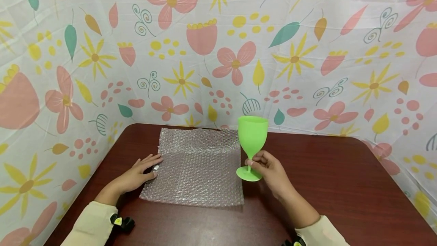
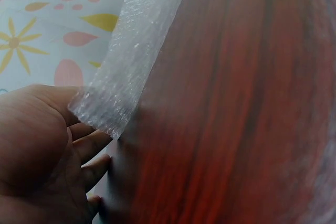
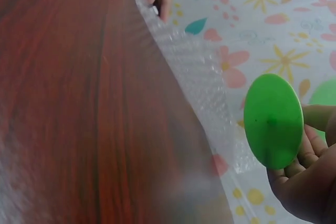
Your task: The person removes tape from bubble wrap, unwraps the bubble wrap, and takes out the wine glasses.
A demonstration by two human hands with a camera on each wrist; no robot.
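Observation:
A bright green goblet [image 1: 252, 134] stands upright in my right hand [image 1: 273, 172], whose thumb and fingers grip the stem just above the round base. Its base [image 3: 273, 121] faces the camera in the right wrist view. Beside the right part of a clear sheet of bubble wrap [image 1: 201, 170], the goblet overlaps the sheet's edge in the head view. At the sheet's left edge rests my left hand [image 1: 134, 175], fingers extended, thumb and fingertips touching the wrap [image 2: 123, 61]. A small whitish bit shows between thumb and forefinger; what it is cannot be told.
The dark reddish-brown table [image 1: 327, 170] has rounded far corners. Right behind it hangs a white cloth [image 1: 218, 98] printed with flowers and leaves. Black bands with small devices [image 1: 123, 223] sit on both wrists over pale sleeves.

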